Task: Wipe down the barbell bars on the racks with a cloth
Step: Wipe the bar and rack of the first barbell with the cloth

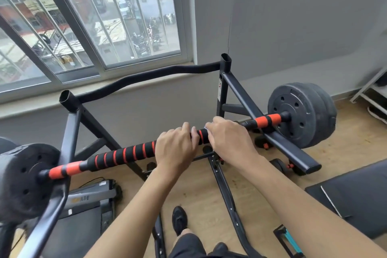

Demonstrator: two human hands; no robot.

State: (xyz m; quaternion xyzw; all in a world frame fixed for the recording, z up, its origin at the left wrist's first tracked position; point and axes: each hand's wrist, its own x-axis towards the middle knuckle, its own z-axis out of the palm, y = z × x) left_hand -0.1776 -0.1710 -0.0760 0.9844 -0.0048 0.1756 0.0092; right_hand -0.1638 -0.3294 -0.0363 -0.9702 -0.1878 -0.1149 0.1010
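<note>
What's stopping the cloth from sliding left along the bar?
The left hand grips the bar right beside the cloth under the right hand, blocking that way. Past it, nothing visible sits on the bar until the rack.

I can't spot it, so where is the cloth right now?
In the head view, a pale scrap of the cloth peeks from under the right hand gripping the barbell bar, beside the left hand.

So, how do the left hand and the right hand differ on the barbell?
The right hand holds a bit of pale cloth against the bar; the left hand grips the bare striped foam. The left hand sits near the bar's middle, the right hand further right. Both curl over the bar from above.
</note>
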